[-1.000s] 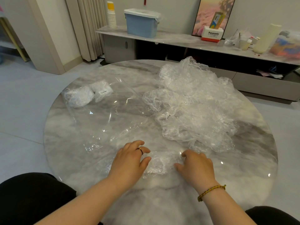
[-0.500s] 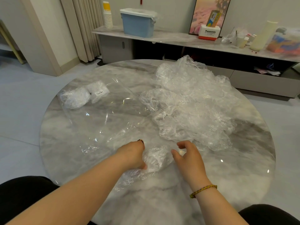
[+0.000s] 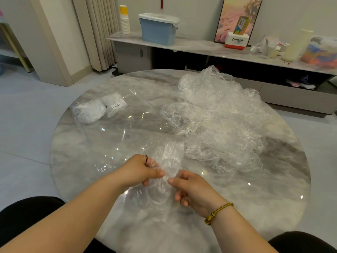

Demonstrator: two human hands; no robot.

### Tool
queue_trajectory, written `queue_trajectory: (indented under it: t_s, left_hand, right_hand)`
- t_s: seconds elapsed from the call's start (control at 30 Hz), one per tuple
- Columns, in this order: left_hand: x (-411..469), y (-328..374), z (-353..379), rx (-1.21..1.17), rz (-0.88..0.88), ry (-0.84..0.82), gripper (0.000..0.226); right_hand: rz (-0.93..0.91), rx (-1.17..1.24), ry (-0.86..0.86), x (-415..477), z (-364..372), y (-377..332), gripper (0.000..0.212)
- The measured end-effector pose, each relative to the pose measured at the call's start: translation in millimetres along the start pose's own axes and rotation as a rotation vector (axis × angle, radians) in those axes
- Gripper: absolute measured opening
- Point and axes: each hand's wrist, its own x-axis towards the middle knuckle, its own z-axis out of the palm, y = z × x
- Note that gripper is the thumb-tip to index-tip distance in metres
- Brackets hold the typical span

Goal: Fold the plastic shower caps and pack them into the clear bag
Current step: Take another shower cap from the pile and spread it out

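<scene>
A crinkled clear shower cap (image 3: 168, 157) is held above the near part of the round marble table (image 3: 273, 198). My left hand (image 3: 138, 171) pinches its near edge from the left, and my right hand (image 3: 191, 189) pinches it from the right, thumbs almost meeting. A big loose pile of clear shower caps (image 3: 222, 121) covers the table's right half. A large clear bag (image 3: 113, 128) lies flat on the left half, with two folded white bundles (image 3: 98, 108) inside its far left end.
Behind the table runs a low marble sideboard (image 3: 191, 46) with a blue lidded box (image 3: 157, 29), stacked paper cups (image 3: 125, 21), a Panasonic box (image 3: 236, 40) and bottles. Curtains hang at the back left. My dark-clothed knees sit at the table's near edge.
Both hands have lifted the shower cap off the table and drawn it toward me; earlier they were pressing and gathering it flat on the tabletop.
</scene>
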Motion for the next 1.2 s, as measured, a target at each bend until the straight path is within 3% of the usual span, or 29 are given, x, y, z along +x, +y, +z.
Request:
queue_trajectory:
  t_s: [0.13, 0.33, 0.4, 0.53, 0.6, 0.73, 0.83, 0.97, 1.1, 1.2]
  left_hand:
    - [-5, 16, -12, -0.068, 0.112, 0.022, 0.016]
    - [-9, 32, -16, -0.087, 0.341, 0.082, 0.029]
    - [-9, 26, -12, -0.035, 0.348, 0.053, 0.038]
    - [-9, -6, 0, 0.071, 0.27, -0.059, 0.029]
    - [-9, -19, 6, 0.176, 0.233, -0.123, 0.013]
    - [-7, -29, 10, 0.279, 0.163, -0.191, 0.027]
    - [-6, -28, 9, 0.19, 0.121, -0.154, 0.03]
    - [-1, -33, 14, 0.088, 0.055, -0.002, 0.036]
    - [4, -39, 18, 0.141, 0.014, 0.149, 0.048]
    - [-1, -33, 20, 0.355, 0.04, 0.28, 0.037]
  right_hand:
    - [-0.214, 0.027, 0.084, 1, 1, -18, 0.024]
    - [-0.615, -0.375, 0.147, -4, -8, -42, 0.011]
    - [-0.674, -0.512, 0.163, -3, -12, -35, 0.025]
    - [-0.732, -0.809, 0.184, -1, -14, -5, 0.02]
    - [-0.676, -0.96, 0.134, -2, -15, 10, 0.027]
    - [-0.435, -1.169, 0.112, 2, -16, 27, 0.057]
    - [-0.358, -1.091, 0.122, 7, -16, 24, 0.034]
    - [-0.284, -0.732, 0.184, 12, -13, 21, 0.039]
    - [-0.228, -0.593, 0.283, 19, -10, 22, 0.036]
    - [-0.227, -0.598, 0.354, 25, -8, 24, 0.029]
